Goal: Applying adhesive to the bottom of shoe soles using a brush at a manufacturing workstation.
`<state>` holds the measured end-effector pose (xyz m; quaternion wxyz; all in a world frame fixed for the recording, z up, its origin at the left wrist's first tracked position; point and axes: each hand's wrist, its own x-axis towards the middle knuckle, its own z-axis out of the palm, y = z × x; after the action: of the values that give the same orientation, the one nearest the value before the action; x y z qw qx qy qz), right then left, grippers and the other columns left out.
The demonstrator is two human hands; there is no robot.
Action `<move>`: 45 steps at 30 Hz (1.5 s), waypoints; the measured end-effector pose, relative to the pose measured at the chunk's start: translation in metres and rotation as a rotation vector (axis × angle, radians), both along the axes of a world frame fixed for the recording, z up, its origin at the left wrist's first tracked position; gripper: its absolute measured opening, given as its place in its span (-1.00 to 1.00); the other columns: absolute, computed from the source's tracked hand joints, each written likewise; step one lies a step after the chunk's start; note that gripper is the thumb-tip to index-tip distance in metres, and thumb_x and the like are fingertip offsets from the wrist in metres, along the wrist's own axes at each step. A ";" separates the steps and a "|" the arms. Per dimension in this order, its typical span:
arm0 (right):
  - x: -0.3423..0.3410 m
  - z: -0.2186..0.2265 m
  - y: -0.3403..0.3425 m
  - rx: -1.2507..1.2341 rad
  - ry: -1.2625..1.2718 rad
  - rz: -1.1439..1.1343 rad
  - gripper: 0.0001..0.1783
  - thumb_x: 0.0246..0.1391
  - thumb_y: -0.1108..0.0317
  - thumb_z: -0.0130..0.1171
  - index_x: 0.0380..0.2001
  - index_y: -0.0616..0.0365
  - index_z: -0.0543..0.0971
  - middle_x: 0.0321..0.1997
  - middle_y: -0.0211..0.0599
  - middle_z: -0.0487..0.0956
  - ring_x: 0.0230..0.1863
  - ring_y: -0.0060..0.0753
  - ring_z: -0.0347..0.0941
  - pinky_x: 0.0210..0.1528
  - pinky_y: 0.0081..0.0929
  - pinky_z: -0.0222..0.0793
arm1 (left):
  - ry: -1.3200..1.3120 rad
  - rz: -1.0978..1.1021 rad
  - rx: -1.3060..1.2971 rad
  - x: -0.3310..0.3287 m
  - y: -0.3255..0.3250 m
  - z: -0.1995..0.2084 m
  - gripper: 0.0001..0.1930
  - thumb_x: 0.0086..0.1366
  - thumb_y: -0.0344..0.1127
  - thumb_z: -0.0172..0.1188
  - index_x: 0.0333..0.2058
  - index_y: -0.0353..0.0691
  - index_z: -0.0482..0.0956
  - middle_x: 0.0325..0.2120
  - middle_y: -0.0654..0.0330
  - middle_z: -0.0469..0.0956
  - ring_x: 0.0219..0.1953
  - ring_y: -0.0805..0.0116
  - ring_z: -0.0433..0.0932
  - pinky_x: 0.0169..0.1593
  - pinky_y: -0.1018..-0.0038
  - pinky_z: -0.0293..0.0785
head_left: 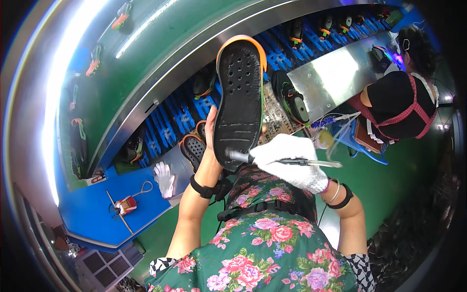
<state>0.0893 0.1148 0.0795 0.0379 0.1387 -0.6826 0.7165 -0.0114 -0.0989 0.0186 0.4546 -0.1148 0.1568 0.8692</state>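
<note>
My left hand (pixel 210 138), bare, holds a black shoe sole (pixel 238 109) upright by its left edge; most of the fingers are hidden behind it. The sole has an orange and green rim, small holes in the front part and ridges across the rear part. In a white knit glove, my right hand (pixel 290 158) closes around a brush (pixel 238 155). Its bristles touch the sole's inner face near the lower end. The back of the brush handle sticks out to the right of the glove.
A conveyor of blue racks (pixel 180 114) carrying shoe parts curves along the far side. More soles (pixel 193 148) lie left of my left hand. A white glove (pixel 164 179) rests by a blue table (pixel 112 209). At the right, another person (pixel 401 102) works beside a metal plate (pixel 326 73).
</note>
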 end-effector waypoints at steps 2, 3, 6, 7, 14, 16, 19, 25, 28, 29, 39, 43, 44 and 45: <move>0.005 0.001 0.010 -0.357 -0.332 0.283 -0.84 0.00 0.58 0.41 -0.29 0.30 0.74 -0.15 -0.13 0.75 -0.09 -0.31 0.69 -0.01 -0.37 0.60 | 0.080 0.068 0.031 0.001 0.004 0.013 0.04 0.28 0.48 0.07 0.44 -0.25 0.12 0.28 -0.21 0.29 -0.03 -0.31 0.55 -0.02 -0.15 0.56; 0.008 -0.006 0.015 -0.566 -0.376 0.332 -0.84 -0.03 0.63 0.39 -0.31 0.37 0.73 -0.14 0.01 0.73 -0.04 -0.17 0.69 0.06 -0.29 0.61 | 0.186 0.039 0.103 -0.003 0.003 0.017 0.04 0.28 0.48 0.07 0.44 -0.27 0.11 0.30 -0.25 0.25 -0.01 -0.28 0.53 -0.02 -0.12 0.55; 0.017 -0.020 0.029 -0.801 -0.374 0.139 -0.83 -0.10 0.72 0.30 -0.36 0.38 0.69 -0.14 0.15 0.70 -0.09 -0.02 0.69 -0.08 -0.29 0.66 | 0.421 0.116 0.139 -0.008 -0.010 0.040 0.16 0.15 0.52 0.24 0.45 -0.27 0.08 0.32 -0.22 0.24 0.06 -0.17 0.46 0.02 -0.04 0.52; 0.020 -0.021 0.029 -0.891 -0.376 -0.008 -0.83 -0.11 0.71 0.28 -0.36 0.38 0.68 -0.14 0.14 0.70 -0.15 -0.10 0.69 -0.17 -0.37 0.65 | 0.477 0.118 0.144 -0.016 -0.017 0.044 0.24 0.06 0.50 0.33 0.47 -0.23 0.03 0.28 -0.25 0.26 0.08 -0.15 0.45 0.00 -0.03 0.55; 0.023 -0.050 0.012 -0.770 -0.519 -0.216 -0.75 -0.07 0.66 0.29 -0.24 0.36 0.71 -0.11 0.11 0.72 -0.30 -0.29 0.67 -0.26 -0.50 0.63 | 0.541 0.168 0.506 -0.125 -0.049 0.103 0.12 0.14 0.03 0.53 0.48 -0.23 -0.01 0.46 -0.27 -0.13 0.29 -0.31 0.24 0.22 0.02 0.55; 0.018 -0.066 0.000 -0.670 -0.512 -0.174 -0.79 -0.01 0.61 0.31 -0.24 0.36 0.72 -0.10 0.07 0.73 -0.27 -0.34 0.68 -0.27 -0.50 0.62 | 0.274 0.488 0.463 -0.161 -0.061 0.105 0.09 0.28 0.20 0.31 0.49 -0.33 -0.10 0.49 -0.25 -0.20 0.46 -0.34 -0.03 0.42 -0.13 0.25; 0.015 -0.083 -0.016 -0.653 -0.509 -0.105 -0.75 0.07 0.58 0.29 -0.14 0.40 0.71 -0.09 0.02 0.73 -0.26 -0.42 0.66 -0.23 -0.54 0.58 | 0.208 0.699 0.354 -0.170 -0.062 0.091 0.14 0.34 0.57 -0.31 0.50 -0.29 -0.41 0.52 -0.23 -0.35 0.54 -0.31 -0.31 0.53 -0.21 -0.24; 0.023 -0.089 -0.016 -0.672 -0.560 -0.101 -0.76 0.09 0.58 0.29 -0.14 0.39 0.72 -0.08 0.00 0.74 -0.24 -0.41 0.66 -0.21 -0.52 0.57 | 0.084 0.798 0.330 -0.137 -0.078 0.086 -0.02 0.48 0.37 -0.32 0.49 -0.39 -0.31 0.48 -0.21 0.02 0.50 -0.12 0.08 0.49 -0.03 0.10; 0.020 -0.092 -0.016 -0.704 -0.591 -0.054 -0.76 0.10 0.59 0.28 -0.14 0.39 0.72 -0.08 0.00 0.73 -0.21 -0.39 0.67 -0.20 -0.53 0.59 | 0.007 0.764 0.210 -0.161 -0.100 0.091 -0.18 0.58 0.16 -0.39 0.45 -0.54 -0.15 0.45 -0.19 0.12 0.49 -0.07 0.14 0.46 0.07 0.19; 0.017 -0.093 -0.014 -0.726 -0.632 -0.032 -0.77 0.10 0.59 0.28 -0.15 0.38 0.72 -0.08 0.01 0.73 -0.18 -0.36 0.68 -0.20 -0.52 0.60 | -0.001 0.744 0.185 -0.172 -0.104 0.091 -0.17 0.57 0.17 -0.37 0.45 -0.53 -0.14 0.45 -0.18 0.13 0.48 -0.06 0.15 0.46 0.07 0.20; 0.001 -0.112 -0.002 -0.811 -0.701 -0.087 -0.75 0.12 0.56 0.31 -0.10 0.33 0.72 -0.08 -0.14 0.75 -0.25 -0.49 0.64 -0.18 -0.56 0.56 | 0.345 0.249 -0.185 -0.170 -0.026 0.140 -0.37 0.49 -0.15 0.08 0.41 -0.33 0.20 0.12 -0.09 0.54 0.14 0.08 0.56 0.23 0.16 0.46; 0.002 -0.114 -0.002 -0.847 -0.720 -0.124 -0.75 0.11 0.58 0.32 -0.11 0.33 0.72 -0.09 -0.16 0.75 -0.24 -0.51 0.63 -0.18 -0.56 0.54 | 0.605 -0.048 -0.642 -0.223 0.061 0.174 -0.41 0.48 -0.14 0.10 0.33 -0.39 0.30 0.02 -0.13 0.57 0.08 0.08 0.60 0.12 0.30 0.55; 0.000 -0.113 -0.002 -0.847 -0.729 -0.132 -0.76 0.11 0.58 0.32 -0.12 0.33 0.72 -0.12 -0.18 0.75 -0.25 -0.51 0.63 -0.18 -0.56 0.54 | 0.719 -0.131 -0.745 -0.241 0.080 0.178 -0.41 0.48 -0.15 0.11 0.34 -0.40 0.29 0.03 -0.13 0.57 0.09 0.09 0.60 0.14 0.33 0.54; -0.001 -0.113 -0.001 -0.838 -0.733 -0.128 -0.76 0.11 0.58 0.32 -0.13 0.33 0.73 -0.13 -0.19 0.75 -0.26 -0.52 0.63 -0.17 -0.56 0.54 | 0.887 -0.149 -0.932 -0.261 0.103 0.173 -0.35 0.46 -0.09 0.15 0.33 -0.45 0.30 0.07 -0.12 0.55 0.08 0.11 0.60 0.15 0.32 0.52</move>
<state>0.0886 0.1135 -0.0334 -0.1065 -0.1880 -0.3149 0.9242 -0.2723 0.0043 0.1920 0.3084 0.0812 0.6982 0.6410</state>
